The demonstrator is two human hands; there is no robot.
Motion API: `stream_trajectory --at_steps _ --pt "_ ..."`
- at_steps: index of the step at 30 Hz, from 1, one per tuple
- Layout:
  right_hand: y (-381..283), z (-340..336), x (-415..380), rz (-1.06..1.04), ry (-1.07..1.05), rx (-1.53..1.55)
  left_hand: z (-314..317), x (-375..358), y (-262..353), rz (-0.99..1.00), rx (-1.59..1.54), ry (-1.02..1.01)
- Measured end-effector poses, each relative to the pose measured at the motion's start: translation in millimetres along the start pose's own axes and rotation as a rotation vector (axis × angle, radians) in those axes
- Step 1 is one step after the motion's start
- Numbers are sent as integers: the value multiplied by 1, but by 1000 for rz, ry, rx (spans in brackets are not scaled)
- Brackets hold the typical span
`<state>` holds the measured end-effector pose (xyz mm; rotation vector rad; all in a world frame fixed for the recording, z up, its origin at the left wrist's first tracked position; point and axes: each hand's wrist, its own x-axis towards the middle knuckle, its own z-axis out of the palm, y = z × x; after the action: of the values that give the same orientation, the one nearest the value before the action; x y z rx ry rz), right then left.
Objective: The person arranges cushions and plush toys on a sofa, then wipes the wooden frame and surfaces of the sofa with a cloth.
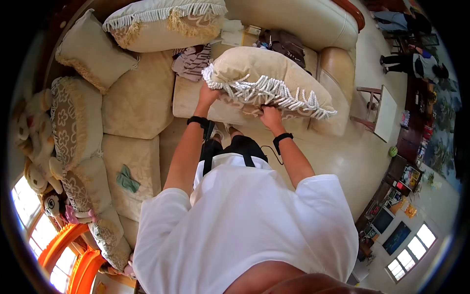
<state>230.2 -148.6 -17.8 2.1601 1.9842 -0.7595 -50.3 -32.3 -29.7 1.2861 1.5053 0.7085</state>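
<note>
the fingers of the left hand (209, 94) are clamped on the left end of the fringed cushion (267, 63), their tips partly hidden. the fingers of the right hand (270, 117) are closed on the lower edge of this cushion, below its white cords (267, 89). the sofa seat (186, 98) is under the cushion, but if they touch, i cannot tell. a striped cloth (191, 64) lies just left of the cushion, and a dark bag (288, 45) lies behind it

Arms (183, 159) extended forward, apart; left hand (209, 94) gripping, partly hidden; right hand (270, 118) curled in grip.
</note>
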Motion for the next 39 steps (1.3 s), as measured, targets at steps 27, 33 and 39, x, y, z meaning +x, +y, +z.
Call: stream_trajectory --at_steps 27,33,39 --pt "255 -186 92 -11 -125 195 46 -53 7 -735 -522 205" --pt "266 -154 182 -452 -313 -44 51 -63 28 -883 -369 291" --pt "277 -97 222 -259 -497 -35 71 -84 44 -671 -527 348"
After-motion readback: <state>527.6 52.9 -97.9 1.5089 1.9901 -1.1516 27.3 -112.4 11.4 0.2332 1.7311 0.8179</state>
